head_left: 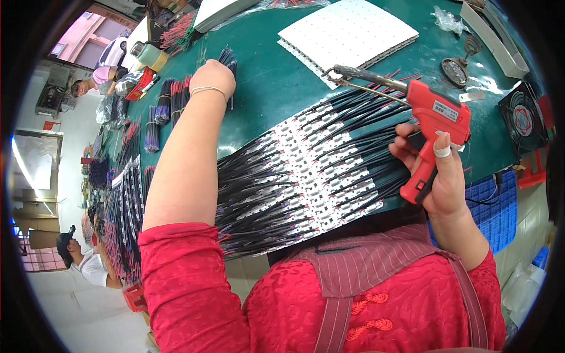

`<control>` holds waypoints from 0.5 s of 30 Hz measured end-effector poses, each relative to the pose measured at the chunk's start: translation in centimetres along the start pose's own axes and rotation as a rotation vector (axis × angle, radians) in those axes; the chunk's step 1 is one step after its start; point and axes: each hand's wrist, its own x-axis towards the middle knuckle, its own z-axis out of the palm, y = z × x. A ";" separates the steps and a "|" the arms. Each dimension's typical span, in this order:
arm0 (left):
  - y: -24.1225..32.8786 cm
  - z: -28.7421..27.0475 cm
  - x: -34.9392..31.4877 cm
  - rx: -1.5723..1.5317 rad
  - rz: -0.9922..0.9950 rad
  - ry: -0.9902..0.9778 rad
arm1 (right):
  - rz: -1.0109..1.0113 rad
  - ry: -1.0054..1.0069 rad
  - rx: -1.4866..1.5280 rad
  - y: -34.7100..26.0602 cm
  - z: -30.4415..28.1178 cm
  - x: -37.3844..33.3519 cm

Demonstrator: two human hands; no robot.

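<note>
My right hand [445, 179] is wrapped round a red soldering gun [434, 112], its long metal tip pointing left over the bench and a thin feed tube running below it. White tape covers part of one finger. Reaching far forward, my left hand [212, 80] is closed at a bundle of thin dark wires [231, 88]; its fingertips are hidden behind the fist. Between my arms lies a panel of small white circuit boards [306, 170] in rows, with black wires [253, 194] fanning out on both sides.
A white perforated board stack [347, 35] lies on the green bench [259, 59]. Tied wire bundles [162, 103] sit left of my left arm. At right are a coiled iron stand [456, 67], a black fan [524, 115] and a blue crate [494, 212]. Another person [91, 265] is at far left.
</note>
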 end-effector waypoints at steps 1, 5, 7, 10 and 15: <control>-0.1 -0.5 -0.1 -0.001 0.000 -0.009 | -0.006 -0.003 0.006 0.1 -0.1 0.0; -1.0 -1.6 -0.5 0.045 -0.002 -0.009 | -0.023 -0.013 0.006 -0.1 0.0 -0.1; -1.2 -1.8 -0.7 0.068 -0.008 0.012 | -0.026 -0.011 0.007 -0.1 0.1 -0.1; -1.4 -2.1 -0.9 0.058 0.022 0.057 | -0.029 -0.011 0.007 -0.2 0.0 -0.2; -2.5 -2.0 -0.5 0.112 0.144 0.105 | -0.039 -0.020 0.026 -0.1 0.0 -0.1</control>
